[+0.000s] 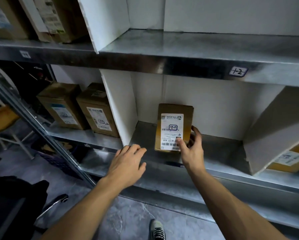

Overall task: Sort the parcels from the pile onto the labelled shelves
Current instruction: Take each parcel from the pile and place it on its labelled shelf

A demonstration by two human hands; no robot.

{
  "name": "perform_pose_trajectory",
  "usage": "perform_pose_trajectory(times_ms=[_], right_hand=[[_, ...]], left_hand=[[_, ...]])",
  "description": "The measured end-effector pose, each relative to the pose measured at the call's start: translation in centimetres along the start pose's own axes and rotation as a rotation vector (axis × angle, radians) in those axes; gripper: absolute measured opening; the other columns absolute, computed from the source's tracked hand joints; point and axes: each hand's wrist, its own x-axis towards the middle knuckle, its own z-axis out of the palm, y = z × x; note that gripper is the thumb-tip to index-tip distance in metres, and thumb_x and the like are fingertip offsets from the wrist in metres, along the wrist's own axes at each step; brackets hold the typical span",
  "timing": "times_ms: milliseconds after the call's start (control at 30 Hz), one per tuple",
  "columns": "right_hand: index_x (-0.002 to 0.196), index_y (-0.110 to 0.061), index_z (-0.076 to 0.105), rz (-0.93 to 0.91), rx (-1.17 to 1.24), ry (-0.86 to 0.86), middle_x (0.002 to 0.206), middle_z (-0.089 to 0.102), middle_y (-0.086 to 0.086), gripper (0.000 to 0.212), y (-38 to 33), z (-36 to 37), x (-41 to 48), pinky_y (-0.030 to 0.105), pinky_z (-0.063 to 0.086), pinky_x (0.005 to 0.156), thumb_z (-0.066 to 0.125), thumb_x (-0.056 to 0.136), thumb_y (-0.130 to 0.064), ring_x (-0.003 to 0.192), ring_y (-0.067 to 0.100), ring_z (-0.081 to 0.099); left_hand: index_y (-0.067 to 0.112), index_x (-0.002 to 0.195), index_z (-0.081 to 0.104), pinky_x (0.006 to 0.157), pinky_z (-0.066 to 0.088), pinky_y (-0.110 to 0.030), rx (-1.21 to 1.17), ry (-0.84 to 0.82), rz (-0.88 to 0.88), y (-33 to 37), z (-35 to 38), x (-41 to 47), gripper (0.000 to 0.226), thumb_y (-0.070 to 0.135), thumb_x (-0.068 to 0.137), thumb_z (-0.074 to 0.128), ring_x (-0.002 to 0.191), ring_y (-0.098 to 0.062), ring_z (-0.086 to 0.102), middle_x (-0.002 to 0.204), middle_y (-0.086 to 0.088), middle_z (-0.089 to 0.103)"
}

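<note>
Parcel (173,122) stands on end on the lower shelf (145,134), long axis vertical, label facing out. Right hand (192,149) grasps its lower right edge, thumb on label, fingers round the side. Left hand (128,161) released, at shelf lip, left of parcel, apart.

Sneaker (157,230), grey, dark laces: on grey marbled floor (128,219).
Curved chrome tube (55,205): left of sneaker.
Black bulk (24,196), kind unclear: further left.
Dark blue crate (58,160): up-left of sneaker.
Orange seat (1,118), metal legs: far up-left.
</note>
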Motion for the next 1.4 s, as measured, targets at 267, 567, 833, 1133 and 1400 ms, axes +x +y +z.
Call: perform_pose_trajectory(times_ms=[267,567,833,1133,1400], right_hand=[[0.142,-0.044,0.033,0.025,-0.014,-0.013,0.136,0.058,-0.005,0.064,1.5,3.5,3.3,0.048,0.048,0.107,0.07,0.092,-0.031,0.124,0.018,0.056],[0.15,-0.035,0.03,0.042,0.005,-0.117,0.134,0.056,-0.012,0.086,3.2,4.5,5.6,0.032,0.05,0.102,0.081,0.083,-0.018,0.118,0.004,0.057],[0.148,-0.036,0.033,0.09,-0.005,-0.112,0.139,0.056,-0.006,0.082,2.8,5.7,6.4,0.033,0.048,0.101,0.079,0.084,-0.014,0.121,0.009,0.054],[0.149,-0.028,0.035,0.126,-0.231,-0.051,0.143,0.056,0.004,0.076,2.3,5.9,3.9,0.045,0.046,0.109,0.077,0.086,-0.026,0.129,0.027,0.056],[0.142,-0.014,0.048,0.057,-0.6,-0.014,0.143,0.048,0.013,0.05,1.7,5.0,-4.5,0.042,0.044,0.107,0.057,0.099,-0.038,0.125,0.031,0.053]], left_hand=[[0.027,0.143,0.042,0.107,0.033,-0.034,-0.045,0.024,0.023,-2.4,-0.4,4.9,0.05,0.042,0.095,0.048,0.126,-0.017,0.041,0.14,0.008,0.043],[0.026,0.134,0.055,0.101,0.042,-0.037,-0.137,0.078,0.033,-3.2,1.2,6.9,0.051,0.047,0.088,0.044,0.116,-0.017,0.05,0.13,0.007,0.052],[0.028,0.138,0.049,0.106,0.037,-0.03,-0.196,0.048,0.057,-4.5,0.6,6.1,0.05,0.049,0.092,0.043,0.123,-0.011,0.042,0.134,0.012,0.046],[0.03,0.14,0.046,0.108,0.033,-0.026,-0.218,-0.003,0.149,-6.4,-0.5,3.0,0.047,0.044,0.095,0.049,0.125,-0.005,0.036,0.135,0.016,0.041],[0.028,0.143,0.042,0.107,0.032,-0.029,-0.177,-0.042,0.235,-7.8,-0.4,0.0,0.048,0.043,0.097,0.047,0.125,-0.011,0.037,0.138,0.013,0.041]])
